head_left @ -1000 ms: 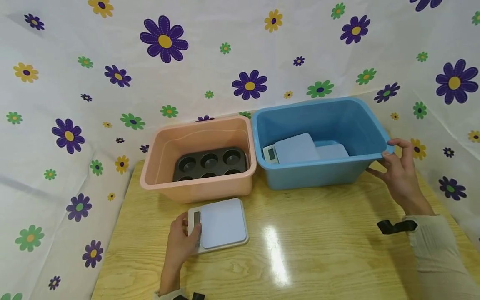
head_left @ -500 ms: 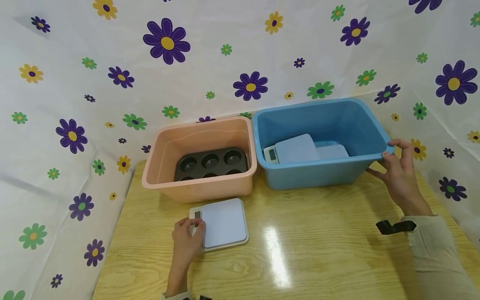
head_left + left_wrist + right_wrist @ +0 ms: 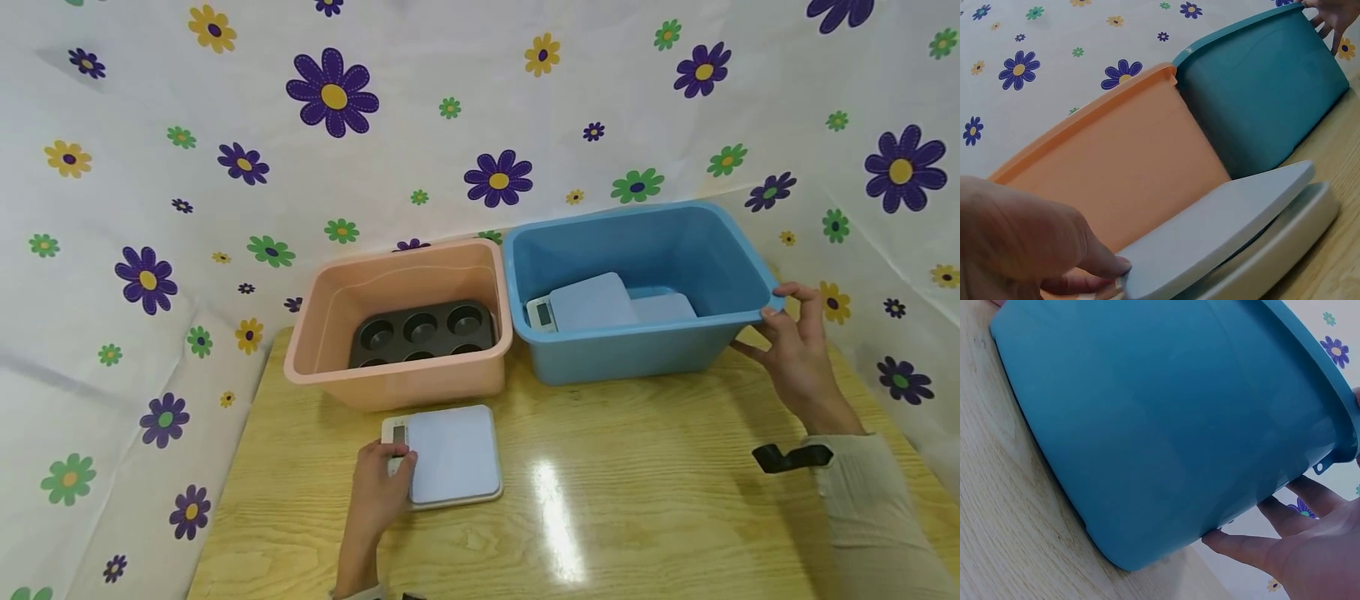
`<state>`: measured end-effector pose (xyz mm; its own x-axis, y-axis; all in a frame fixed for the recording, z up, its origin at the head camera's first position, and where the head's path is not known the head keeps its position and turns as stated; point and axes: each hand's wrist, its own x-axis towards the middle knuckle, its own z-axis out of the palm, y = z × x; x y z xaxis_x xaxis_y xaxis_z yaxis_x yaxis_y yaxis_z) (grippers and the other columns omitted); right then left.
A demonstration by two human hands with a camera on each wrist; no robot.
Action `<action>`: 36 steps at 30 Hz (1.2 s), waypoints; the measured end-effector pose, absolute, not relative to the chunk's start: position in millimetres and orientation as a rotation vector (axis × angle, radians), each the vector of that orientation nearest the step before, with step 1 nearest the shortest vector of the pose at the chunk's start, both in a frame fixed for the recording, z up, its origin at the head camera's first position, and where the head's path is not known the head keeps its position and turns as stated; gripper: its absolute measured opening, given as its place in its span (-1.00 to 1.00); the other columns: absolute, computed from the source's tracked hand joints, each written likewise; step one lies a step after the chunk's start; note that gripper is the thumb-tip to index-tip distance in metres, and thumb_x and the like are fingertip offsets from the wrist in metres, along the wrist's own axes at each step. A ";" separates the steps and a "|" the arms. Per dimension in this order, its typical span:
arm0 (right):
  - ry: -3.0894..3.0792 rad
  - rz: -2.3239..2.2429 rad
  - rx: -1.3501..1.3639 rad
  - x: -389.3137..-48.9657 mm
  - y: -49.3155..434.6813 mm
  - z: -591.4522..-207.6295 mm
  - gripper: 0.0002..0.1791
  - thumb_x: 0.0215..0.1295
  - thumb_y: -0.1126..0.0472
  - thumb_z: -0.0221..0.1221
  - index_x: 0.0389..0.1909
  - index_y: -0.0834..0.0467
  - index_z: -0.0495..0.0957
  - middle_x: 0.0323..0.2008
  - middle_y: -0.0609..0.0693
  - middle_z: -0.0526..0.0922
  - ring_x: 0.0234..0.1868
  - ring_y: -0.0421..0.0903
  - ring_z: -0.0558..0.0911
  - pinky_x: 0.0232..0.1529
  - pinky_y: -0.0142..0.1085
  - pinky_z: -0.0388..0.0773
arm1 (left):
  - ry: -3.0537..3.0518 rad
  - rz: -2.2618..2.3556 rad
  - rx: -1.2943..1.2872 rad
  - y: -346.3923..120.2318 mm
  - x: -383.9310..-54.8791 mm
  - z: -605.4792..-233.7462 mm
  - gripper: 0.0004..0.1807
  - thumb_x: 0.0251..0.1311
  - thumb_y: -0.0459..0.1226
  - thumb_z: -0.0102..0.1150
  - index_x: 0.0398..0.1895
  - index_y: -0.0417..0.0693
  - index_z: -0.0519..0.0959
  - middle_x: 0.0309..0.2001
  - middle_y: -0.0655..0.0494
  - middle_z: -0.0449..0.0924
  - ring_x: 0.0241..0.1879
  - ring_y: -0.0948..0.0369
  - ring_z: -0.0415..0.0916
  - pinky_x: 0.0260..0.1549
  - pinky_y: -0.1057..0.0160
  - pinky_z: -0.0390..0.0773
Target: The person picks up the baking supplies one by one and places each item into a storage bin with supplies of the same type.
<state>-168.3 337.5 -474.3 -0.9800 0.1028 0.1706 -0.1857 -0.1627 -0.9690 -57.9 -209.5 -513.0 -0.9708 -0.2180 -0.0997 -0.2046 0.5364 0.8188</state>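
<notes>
A white kitchen scale lies on the table in front of the peach tub. My left hand is at its display end, thumb and fingers bent together over the panel; in the left wrist view the thumb touches the corner of the pale weighing plate. My right hand grips the right front corner of the blue tub. In the right wrist view several fingers press the tub's outer wall below the rim. Inside the blue tub lies another scale, tilted, partly over a similar pale flat thing.
A dark muffin tin sits inside the peach tub, its front part hidden by the wall. Both tubs stand side by side at the back of the wooden table. A flower-patterned cloth hangs behind and at the sides.
My left hand has shifted from the scale's left edge onto its panel, thumb and fingers drawing together. The scale has turned slightly clockwise. My right hand stays on the blue tub.
</notes>
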 end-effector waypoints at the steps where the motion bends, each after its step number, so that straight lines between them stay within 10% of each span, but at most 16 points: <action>1: -1.894 2.262 0.100 -168.1 337.4 -474.3 -0.59 0.78 0.15 -0.07 0.48 -0.17 0.13 0.79 0.19 -0.39 0.76 0.42 -0.11 -0.12 -0.52 0.71 | -2.731 -1.478 0.369 -212.0 -57.2 -512.9 -0.83 0.48 -0.38 0.25 -0.05 -0.37 0.71 0.34 -0.46 0.48 0.37 -0.33 0.46 0.35 -0.24 0.53; 8: -1.880 2.284 0.126 -167.5 337.4 -475.5 -0.57 0.78 0.18 -0.07 0.50 -0.16 0.14 0.79 0.23 -0.32 0.77 0.37 -0.06 -0.12 -0.52 0.73 | -2.643 -1.760 0.415 -228.6 -54.4 -522.0 -0.73 0.44 -0.43 0.31 0.14 -0.24 0.73 0.33 -0.25 0.63 0.10 0.03 0.65 -0.16 0.43 0.65; 16: -1.885 2.276 0.153 -168.4 338.1 -475.2 -0.57 0.79 0.17 -0.07 0.51 -0.15 0.14 0.79 0.21 -0.30 0.76 0.36 -0.05 -0.11 -0.52 0.73 | -2.541 -1.888 0.191 -244.9 -51.2 -528.2 -0.63 0.45 -0.48 0.30 0.26 -0.14 0.73 0.32 -0.13 0.68 0.21 0.31 0.65 0.19 0.47 0.64; 23: -1.855 2.304 0.153 -166.4 341.6 -475.6 -0.57 0.79 0.20 -0.09 0.51 -0.15 0.16 0.79 0.20 -0.30 0.77 0.34 -0.07 -0.12 -0.51 0.75 | -2.543 -2.102 0.180 -248.0 -45.8 -530.2 -0.51 0.54 -0.46 0.19 0.48 -0.13 0.59 0.54 -0.18 0.42 -0.16 0.21 0.82 -0.20 0.38 0.77; 30: -1.870 2.298 0.147 -166.7 341.5 -476.6 -0.57 0.79 0.19 -0.08 0.51 -0.16 0.15 0.80 0.20 -0.27 0.76 0.31 -0.01 -0.10 -0.51 0.75 | -2.579 -2.096 0.154 -243.6 -44.1 -530.8 -0.54 0.55 -0.45 0.18 0.44 -0.13 0.63 0.54 -0.15 0.52 0.00 0.40 0.71 -0.02 0.44 0.73; 36: -1.865 2.298 0.148 -168.1 342.0 -477.4 -0.57 0.79 0.18 -0.09 0.51 -0.16 0.14 0.80 0.19 -0.26 0.77 0.30 -0.01 -0.12 -0.52 0.74 | -2.516 -2.164 0.140 -237.7 -40.9 -531.0 -0.57 0.55 -0.42 0.20 0.42 -0.22 0.63 0.51 -0.18 0.54 -0.48 0.42 0.48 -0.31 0.46 0.66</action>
<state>-168.1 342.0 -477.4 -0.9792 0.0755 0.1883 -0.1998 -0.1981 -0.9596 -40.9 -237.7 -531.0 -0.9804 0.0534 -0.1898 -0.1797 0.1545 0.9715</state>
